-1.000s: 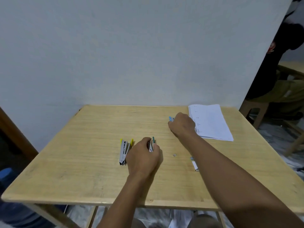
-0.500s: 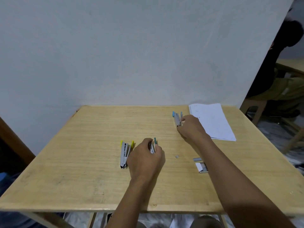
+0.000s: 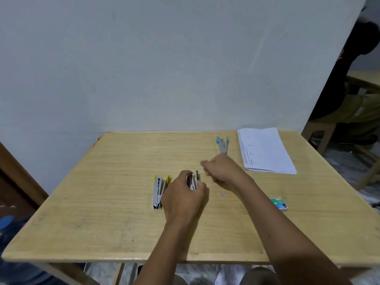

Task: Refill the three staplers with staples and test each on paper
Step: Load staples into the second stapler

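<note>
Left hand [image 3: 183, 197] grips green stapler [image 3: 194, 181], seemingly open

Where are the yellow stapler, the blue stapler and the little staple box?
yellow stapler [image 3: 158, 191]: head view, on its metal body.
blue stapler [image 3: 222, 144]: head view, on its metal body.
staple box [image 3: 279, 203]: head view, on its green top face.

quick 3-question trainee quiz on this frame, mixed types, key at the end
1. True or false: the blue stapler lies beside the paper, with no hand on it.
2. Which stapler does the left hand hold? A yellow, B green, C blue.
3. Fill in: the staple box lies near the table's ____ edge.

Key: 1 true. 2 B, the green stapler; the yellow stapler lies free beside it. 3 right. The right hand is blurred and seems to hold nothing.
</note>
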Tool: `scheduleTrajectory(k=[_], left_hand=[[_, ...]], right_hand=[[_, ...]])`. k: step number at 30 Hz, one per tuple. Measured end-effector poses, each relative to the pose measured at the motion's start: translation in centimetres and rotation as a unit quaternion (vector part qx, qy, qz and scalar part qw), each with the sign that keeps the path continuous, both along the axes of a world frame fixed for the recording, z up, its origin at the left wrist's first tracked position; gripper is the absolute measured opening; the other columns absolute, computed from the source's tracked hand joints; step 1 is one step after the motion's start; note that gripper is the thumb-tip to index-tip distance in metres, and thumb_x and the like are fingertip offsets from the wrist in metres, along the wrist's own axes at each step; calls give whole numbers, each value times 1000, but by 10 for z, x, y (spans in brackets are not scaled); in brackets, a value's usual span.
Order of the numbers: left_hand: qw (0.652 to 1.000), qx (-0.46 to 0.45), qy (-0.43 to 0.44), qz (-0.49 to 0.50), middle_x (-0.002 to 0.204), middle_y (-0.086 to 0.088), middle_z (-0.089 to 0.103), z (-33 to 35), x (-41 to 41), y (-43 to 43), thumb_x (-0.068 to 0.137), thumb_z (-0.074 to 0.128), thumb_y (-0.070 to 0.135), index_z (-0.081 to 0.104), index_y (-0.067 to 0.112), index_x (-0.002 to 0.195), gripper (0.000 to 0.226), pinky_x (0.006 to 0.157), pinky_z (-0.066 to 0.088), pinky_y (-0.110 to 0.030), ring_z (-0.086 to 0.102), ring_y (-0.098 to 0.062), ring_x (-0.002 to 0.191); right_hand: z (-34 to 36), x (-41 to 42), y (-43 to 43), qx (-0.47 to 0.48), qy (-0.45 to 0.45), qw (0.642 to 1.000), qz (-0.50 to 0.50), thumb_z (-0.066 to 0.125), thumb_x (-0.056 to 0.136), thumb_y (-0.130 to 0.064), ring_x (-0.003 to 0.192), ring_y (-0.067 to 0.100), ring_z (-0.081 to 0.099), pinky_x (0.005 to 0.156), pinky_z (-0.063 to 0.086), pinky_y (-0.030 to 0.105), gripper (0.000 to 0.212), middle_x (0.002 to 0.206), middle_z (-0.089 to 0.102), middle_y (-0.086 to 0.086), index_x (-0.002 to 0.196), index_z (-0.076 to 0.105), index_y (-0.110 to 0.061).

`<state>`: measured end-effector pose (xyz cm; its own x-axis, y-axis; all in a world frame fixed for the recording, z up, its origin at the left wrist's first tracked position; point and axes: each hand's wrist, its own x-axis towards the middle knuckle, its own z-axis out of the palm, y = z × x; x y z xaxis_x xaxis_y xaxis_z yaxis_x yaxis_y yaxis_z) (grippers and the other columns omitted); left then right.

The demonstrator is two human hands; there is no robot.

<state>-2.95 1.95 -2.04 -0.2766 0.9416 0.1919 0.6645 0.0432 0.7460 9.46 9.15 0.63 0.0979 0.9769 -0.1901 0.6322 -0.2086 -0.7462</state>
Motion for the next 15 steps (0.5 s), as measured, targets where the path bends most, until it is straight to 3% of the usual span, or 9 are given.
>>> scheduleTrajectory(k=[4, 8, 11, 15], left_hand=[[1000, -1, -2, -12, 68, 16, 59, -1, -2, 0, 79, 58, 42, 54, 34, 115, 37, 60, 36, -28, 56, -7, 71], [1000, 7, -13, -25, 69, 16, 58, -1, -4, 0, 79, 63, 48, 47, 31, 124, 51, 58, 37, -28, 56, -3, 70], [998, 27, -36, -41, 70, 17, 57, -1, -6, 0, 80, 66, 48, 44, 28, 127, 56, 55, 37, -25, 53, 5, 70], [992, 54, -90, -67, 77, 15, 58, -6, -7, 1, 86, 65, 44, 46, 29, 130, 50, 57, 40, -21, 57, 1, 73]], right_hand=[[1, -11, -2, -25, 2, 999, 21, 61, 89, -40, 43, 18, 36, 58, 33, 31, 43, 49, 42, 2, 59, 47, -13], [1, -16, -10, -50, 91, 995, 6, 68, 87, -30, 53, 18, 55, 60, 44, 32, 33, 61, 65, 9, 75, 71, 0], [0, -17, -19, -36, 137, 990, -19, 67, 90, -23, 57, 16, 59, 62, 51, 30, 21, 68, 68, 8, 85, 77, -5], [-4, -14, -29, 22, 186, 982, -39, 62, 93, -18, 78, 17, 75, 82, 61, 37, 17, 82, 77, 3, 97, 78, -12]])
